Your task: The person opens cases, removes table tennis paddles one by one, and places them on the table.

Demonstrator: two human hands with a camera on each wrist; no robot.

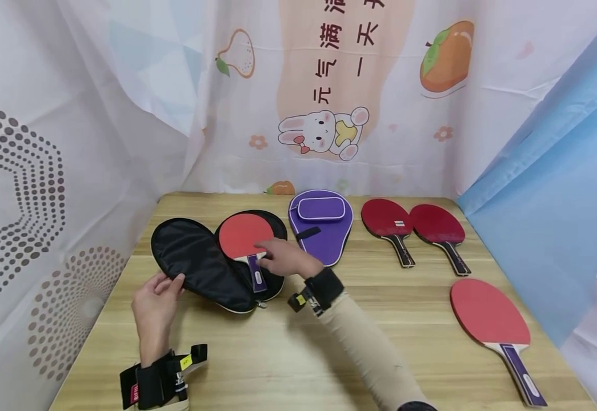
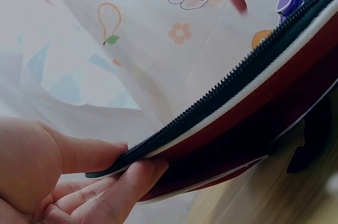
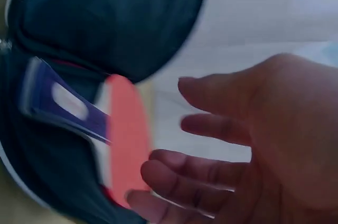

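Note:
A black zippered paddle case (image 1: 195, 257) lies unfolded at the left of the table, its lining dark inside. My left hand (image 1: 155, 308) pinches the edge of the case's flap between thumb and fingers; the left wrist view shows the zipper edge (image 2: 211, 94) and the dark red outer side. On the other half of the case lies a table tennis paddle (image 1: 244, 235) with a red face and a purple and white handle (image 3: 74, 100). My right hand (image 1: 290, 258) is over this paddle, its fingers spread and loosely bent, gripping nothing.
A purple paddle case (image 1: 324, 237) with a small pocket lies at the back middle. Right of it are two dark red paddles (image 1: 385, 217), (image 1: 438, 222). Another red paddle (image 1: 491, 311) lies near the table's right edge. Printed curtains (image 1: 401, 142) hang behind the wooden table (image 1: 257, 359).

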